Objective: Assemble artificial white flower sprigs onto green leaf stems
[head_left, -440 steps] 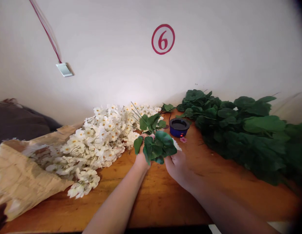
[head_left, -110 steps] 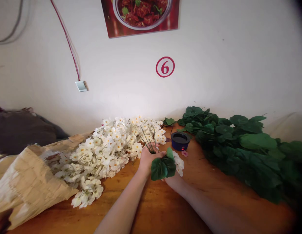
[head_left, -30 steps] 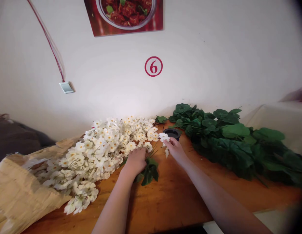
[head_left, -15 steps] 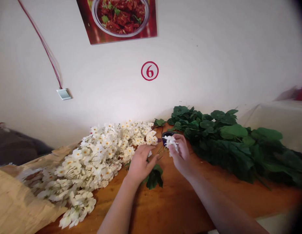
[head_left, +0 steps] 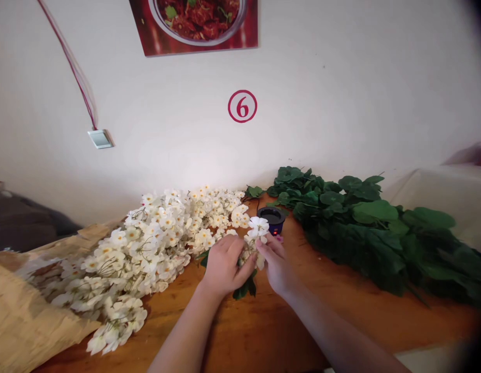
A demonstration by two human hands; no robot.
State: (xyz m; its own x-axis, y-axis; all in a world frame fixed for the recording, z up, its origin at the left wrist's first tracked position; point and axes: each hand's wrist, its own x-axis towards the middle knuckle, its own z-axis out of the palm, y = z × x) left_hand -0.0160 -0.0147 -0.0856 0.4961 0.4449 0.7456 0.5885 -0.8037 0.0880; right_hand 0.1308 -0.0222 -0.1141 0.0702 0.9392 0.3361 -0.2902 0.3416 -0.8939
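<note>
Now nearer the left hand (head_left: 224, 264), its grip unclear: right hand (head_left: 278, 267) closed on one white sprig (head_left: 258, 228), one pot (head_left: 277, 226) beyond.

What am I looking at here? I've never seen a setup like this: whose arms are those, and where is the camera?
There's no machine: these are a person's two bare hands. The picture comes from one camera worn on the person's head, looking forward and down.

The right hand holds a small sprig of white flowers in its fingertips. The left hand is over some green leaves; its grip is partly hidden.

On the wooden table, a big heap of white flowers lies to the left, with brown paper at its near end. A pile of dark green leaves lies to the right. Between them stands a small blue pot with a red light.
</note>
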